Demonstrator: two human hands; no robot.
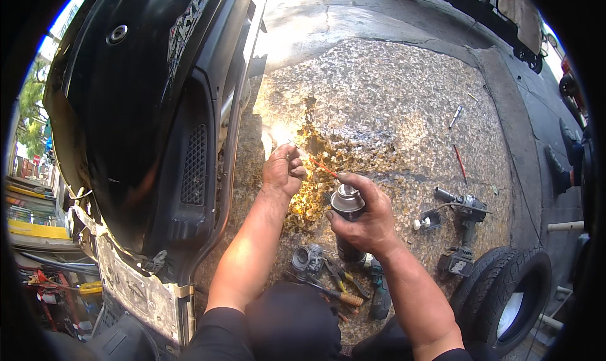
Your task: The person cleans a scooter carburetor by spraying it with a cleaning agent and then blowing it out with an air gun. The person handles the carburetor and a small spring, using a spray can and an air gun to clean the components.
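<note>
On the far left of the speckled stone pavement stands a black scooter, its glossy body panel tilted over the ground. Just beside it the left hand is held out low, fingers pinched shut on a small part too tiny to make out, above a wet, yellowish stain. To its right the right hand grips a spray can upright, fingers clenched round it, index finger on top; the thin red nozzle straw points at the left hand. Below the hands lie a carburettor and pliers. Further right rest a cordless drill, a red screwdriver and a black tyre.
</note>
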